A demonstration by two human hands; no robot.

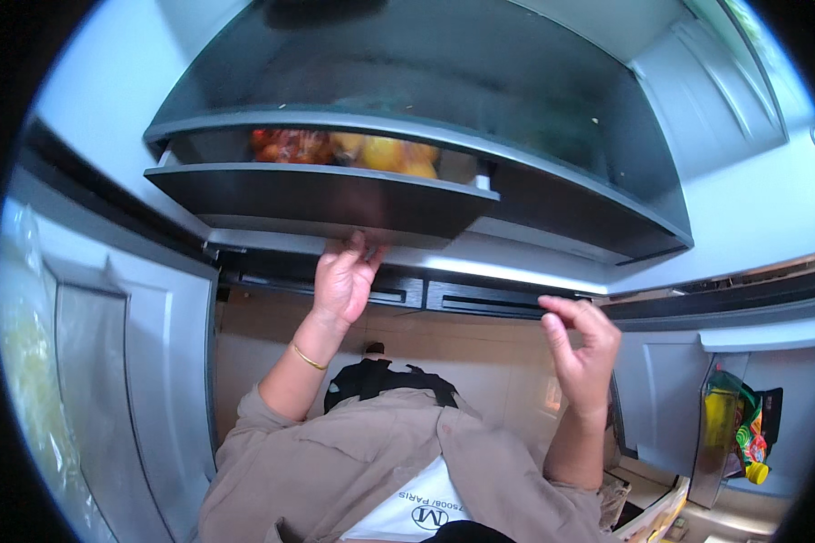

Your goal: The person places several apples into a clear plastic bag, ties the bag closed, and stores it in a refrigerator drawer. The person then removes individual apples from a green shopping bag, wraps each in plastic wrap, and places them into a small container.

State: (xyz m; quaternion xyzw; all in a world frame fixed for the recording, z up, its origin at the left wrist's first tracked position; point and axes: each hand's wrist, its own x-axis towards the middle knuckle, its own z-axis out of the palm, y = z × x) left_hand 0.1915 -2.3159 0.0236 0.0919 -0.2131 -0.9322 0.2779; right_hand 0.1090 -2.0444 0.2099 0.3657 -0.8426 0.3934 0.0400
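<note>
A dark-fronted refrigerator drawer (312, 197) is pulled part way out beneath a glass shelf (394, 81). My left hand (343, 282), with a gold bangle on its wrist, has its fingers at the lower edge of the drawer front, gripping it. Through the gap show red fruit or vegetables (292, 146) in a clear bag and some yellow fruit (386, 155), partly hidden by the drawer front. My right hand (584, 346) is raised at the right, away from the drawer, thumb and index finger apart with nothing between them.
A second dark drawer front (570, 203) sits pushed in at the right. Refrigerator doors flank me: the left door (170, 353) has a clear plastic bag (34, 339) along it, the right door (659, 387) a bin with colourful packets and a yellow-capped bottle (757, 472). Below are black freezer drawer handles (482, 303).
</note>
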